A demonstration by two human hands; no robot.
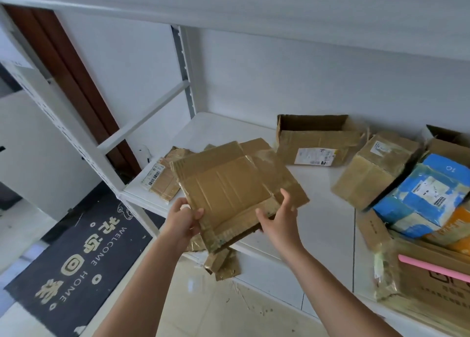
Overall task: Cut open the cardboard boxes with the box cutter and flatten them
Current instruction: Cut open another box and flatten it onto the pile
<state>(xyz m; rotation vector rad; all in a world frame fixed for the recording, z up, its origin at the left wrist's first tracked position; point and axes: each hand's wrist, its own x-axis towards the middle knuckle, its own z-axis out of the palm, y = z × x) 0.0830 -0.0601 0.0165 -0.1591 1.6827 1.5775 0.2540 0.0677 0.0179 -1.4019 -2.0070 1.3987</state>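
Both hands are holding a flattened cardboard box [229, 186] over the near left part of the white shelf [323, 224]. The left hand [181, 221] is gripping its near left corner, thumb curled on top. The right hand [278, 219] is gripping the near right edge, thumb on top and fingers [286, 196] curling round the far side. More flattened cardboard [162, 177] is lying beneath it. An open box [318, 139] and a taped box [376, 169] are sitting farther right. A pink-handled object [432, 266], possibly the cutter, is resting on cardboard at the near right.
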